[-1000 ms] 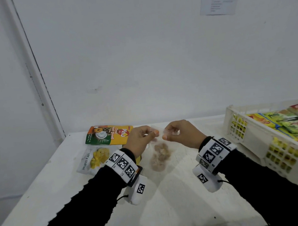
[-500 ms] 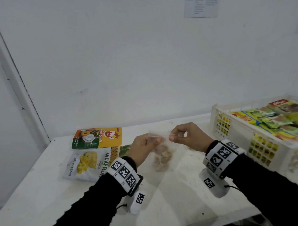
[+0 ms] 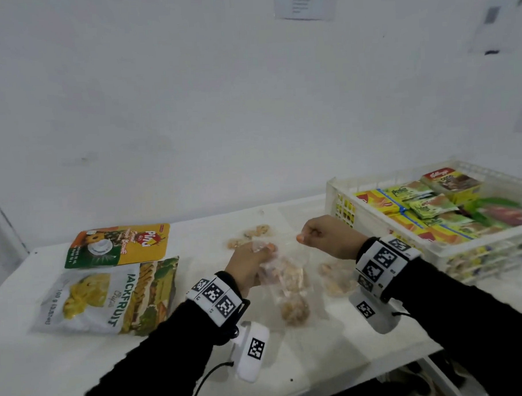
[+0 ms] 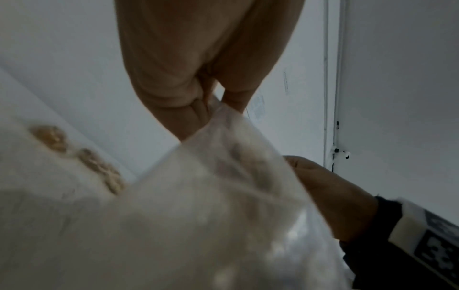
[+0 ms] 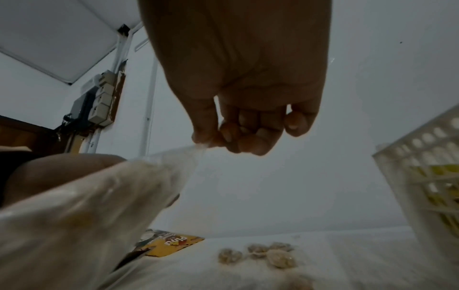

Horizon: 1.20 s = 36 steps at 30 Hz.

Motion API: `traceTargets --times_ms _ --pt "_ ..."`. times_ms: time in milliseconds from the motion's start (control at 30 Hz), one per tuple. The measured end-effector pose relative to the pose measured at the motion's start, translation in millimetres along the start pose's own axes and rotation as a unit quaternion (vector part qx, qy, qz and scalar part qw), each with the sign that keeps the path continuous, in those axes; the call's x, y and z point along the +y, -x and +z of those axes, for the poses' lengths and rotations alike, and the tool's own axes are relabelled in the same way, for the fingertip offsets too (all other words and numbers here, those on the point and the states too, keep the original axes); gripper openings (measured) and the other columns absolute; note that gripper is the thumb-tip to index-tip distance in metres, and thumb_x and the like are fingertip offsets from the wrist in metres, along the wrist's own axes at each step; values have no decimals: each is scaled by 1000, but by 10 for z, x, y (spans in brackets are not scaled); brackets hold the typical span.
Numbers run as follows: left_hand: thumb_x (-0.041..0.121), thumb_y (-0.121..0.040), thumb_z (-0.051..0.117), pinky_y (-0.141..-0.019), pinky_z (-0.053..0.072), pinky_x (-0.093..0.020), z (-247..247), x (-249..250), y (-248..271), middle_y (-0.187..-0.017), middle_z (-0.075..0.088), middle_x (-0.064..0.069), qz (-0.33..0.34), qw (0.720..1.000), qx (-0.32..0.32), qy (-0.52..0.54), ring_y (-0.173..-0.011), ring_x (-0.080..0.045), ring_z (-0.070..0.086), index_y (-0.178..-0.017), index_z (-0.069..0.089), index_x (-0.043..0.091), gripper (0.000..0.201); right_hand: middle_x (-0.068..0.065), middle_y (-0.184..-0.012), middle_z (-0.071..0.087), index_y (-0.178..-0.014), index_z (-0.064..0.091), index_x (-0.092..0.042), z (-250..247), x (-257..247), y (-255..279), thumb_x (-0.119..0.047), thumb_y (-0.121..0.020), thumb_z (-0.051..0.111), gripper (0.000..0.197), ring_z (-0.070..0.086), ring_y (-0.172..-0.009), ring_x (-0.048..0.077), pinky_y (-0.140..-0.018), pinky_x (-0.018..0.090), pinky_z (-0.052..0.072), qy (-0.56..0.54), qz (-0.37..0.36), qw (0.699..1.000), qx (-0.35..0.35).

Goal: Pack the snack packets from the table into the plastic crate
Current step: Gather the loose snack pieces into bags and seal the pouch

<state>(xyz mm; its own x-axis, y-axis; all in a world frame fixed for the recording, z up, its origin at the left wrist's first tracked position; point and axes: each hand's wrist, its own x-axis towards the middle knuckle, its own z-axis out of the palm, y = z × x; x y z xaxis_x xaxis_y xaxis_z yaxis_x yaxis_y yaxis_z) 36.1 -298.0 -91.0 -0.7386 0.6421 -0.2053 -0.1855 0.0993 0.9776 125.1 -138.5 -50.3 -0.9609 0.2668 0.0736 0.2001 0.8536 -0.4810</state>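
A clear plastic packet of brown snacks [image 3: 287, 283] hangs above the table between both hands. My left hand [image 3: 250, 265] pinches its top left corner, and the fingers [image 4: 196, 109] show closed on the film [image 4: 223, 176] in the left wrist view. My right hand [image 3: 321, 240] pinches the top right corner, thumb and forefinger [image 5: 211, 135] nipping the clear edge [image 5: 124, 196]. The white plastic crate [image 3: 374, 222] stands at the right, holding several coloured packets. A jackfruit packet [image 3: 108, 297] and an orange Pino packet [image 3: 121, 244] lie at the left.
Another clear packet of brown snacks [image 3: 249, 235] lies on the table behind my hands, also seen as clusters [image 5: 263, 255] in the right wrist view. One more [image 3: 335, 280] lies under my right wrist. The white wall runs close behind the table [image 3: 82, 370].
The view has swung right and down, bringing more of the crate in. Both hands have kept their pinch on the clear packet and carried it slightly right; more clear packets now show on the table.
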Motion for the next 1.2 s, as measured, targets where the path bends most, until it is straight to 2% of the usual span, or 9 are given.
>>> traceTargets --times_ms 100,167,233,367,533,667,833,933,1200 --pt "31 -94 51 -71 53 -35 160 -17 -20 -110 56 -14 -114 991 -45 -53 -75 -22 63 -121 46 3 40 5 -88 62 -104 62 -10 -68 180 7 -35 -93 51 30 58 -84 17 -73 22 44 -31 57 998 -16" --pt "44 -91 50 -94 44 -39 191 -62 -77 -142 39 -18 -142 948 -60 -279 -121 -31 49 -141 26 1 70 11 -128 54 -137 40 -8 -81 309 37 -37 -95 46 52 50 -119 24 -98 31 38 51 105 990 -73" --pt "48 -87 54 -110 29 -37 201 -97 -121 -155 14 -15 -111 891 -57 -436 -140 -28 25 -148 5 5 89 9 -150 30 -148 18 -12 -32 431 90 -35 -95 47 64 31 -137 22 -110 30 25 142 125 971 -146" --pt "52 -86 53 -118 7 -47 272 -103 -125 -155 -19 -7 -46 781 -158 -603 -145 -26 -9 -149 -4 23 89 14 -154 15 -150 1 -19 152 584 142 -28 -94 50 75 20 -142 27 -113 35 20 225 133 929 -262" --pt "51 -93 39 -119 4 -44 510 -220 -84 -156 -14 -5 -69 660 -257 -703 -146 -24 -5 -148 -6 21 78 15 -142 36 -146 24 -13 255 634 188 -19 -94 47 57 41 -128 30 -101 34 36 278 107 918 -263" --pt "49 -95 32 -119 6 -43 622 -317 -154 -156 -12 -10 -93 688 -207 -690 -145 -27 0 -148 -11 16 76 13 -136 48 -134 43 -10 236 714 119 -18 -91 51 45 48 -123 28 -99 34 40 281 113 918 -256" --pt "49 -95 33 -118 6 -45 861 -354 -177 -156 -11 -12 -104 727 -127 -667 -145 -32 0 -148 -10 14 77 14 -155 4 -148 11 -21 279 725 84 -40 -94 43 66 21 -140 36 -113 44 25 257 135 924 -247" --pt "48 -95 33 -118 3 -46 934 -336 -151 -157 -12 -8 -82 725 -76 -680 -145 -28 -5 -149 -3 14 73 16 -156 4 -149 7 -20 345 756 94 -40 -97 37 64 21 -140 37 -114 45 22 275 128 919 -251" --pt "30 -97 37 -113 23 -42 923 -374 29 -152 11 -8 -21 709 -137 -692 -137 -30 23 -147 12 9 60 15 -154 9 -148 9 -19 378 784 110 -41 -95 41 66 29 -136 36 -110 44 29 282 118 923 -235"
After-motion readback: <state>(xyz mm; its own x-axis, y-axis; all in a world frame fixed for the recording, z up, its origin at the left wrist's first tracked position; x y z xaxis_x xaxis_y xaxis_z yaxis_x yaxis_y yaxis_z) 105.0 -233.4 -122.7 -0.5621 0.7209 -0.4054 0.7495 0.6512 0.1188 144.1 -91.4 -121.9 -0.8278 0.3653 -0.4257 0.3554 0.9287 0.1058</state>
